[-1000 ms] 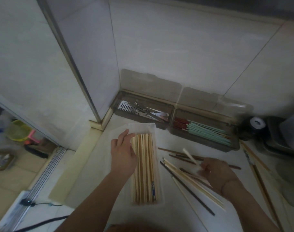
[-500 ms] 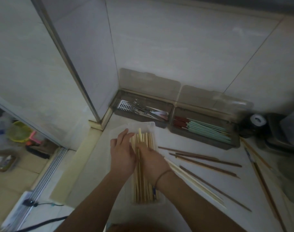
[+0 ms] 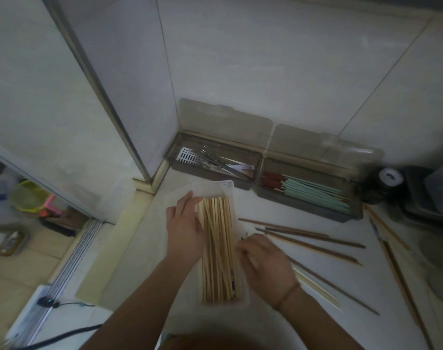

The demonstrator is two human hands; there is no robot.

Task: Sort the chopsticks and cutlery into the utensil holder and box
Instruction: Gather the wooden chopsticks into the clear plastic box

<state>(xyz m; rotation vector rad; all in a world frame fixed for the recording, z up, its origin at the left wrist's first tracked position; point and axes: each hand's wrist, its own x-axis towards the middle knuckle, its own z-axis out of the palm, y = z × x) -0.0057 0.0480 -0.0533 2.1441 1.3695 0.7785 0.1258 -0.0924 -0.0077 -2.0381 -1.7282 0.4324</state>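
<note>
In the head view, a clear box (image 3: pixel 216 189) was seen on the white tabletop (image 3: pixel 144 248), filled with pale wooden chopsticks (image 3: pixel 216 248) laid lengthwise. The left hand (image 3: pixel 183 229) was rested on the box's left edge, its fingers straight and lying against the left side of the bundle, nothing being gripped. The right hand (image 3: pixel 264 265) was placed just beside the box's right wall, blurred, with fingers curled down toward the tabletop; whether anything was held in its grip could not be told. Loose brown chopsticks (image 3: pixel 311 239) were spread on the tabletop to the right of that hand, and a pale pair (image 3: pixel 316 289) was seen running out from beneath its wrist. Against the tiled wall two brown trays with raised lids were set side by side: metal cutlery (image 3: pixel 215 162) was held in the left tray (image 3: pixel 250 184), green and red chopsticks (image 3: pixel 313 192) in the right tray (image 3: pixel 303 208). More long chopsticks (image 3: pixel 392 251) were laid near the tabletop's right edge, well apart from the box.
</note>
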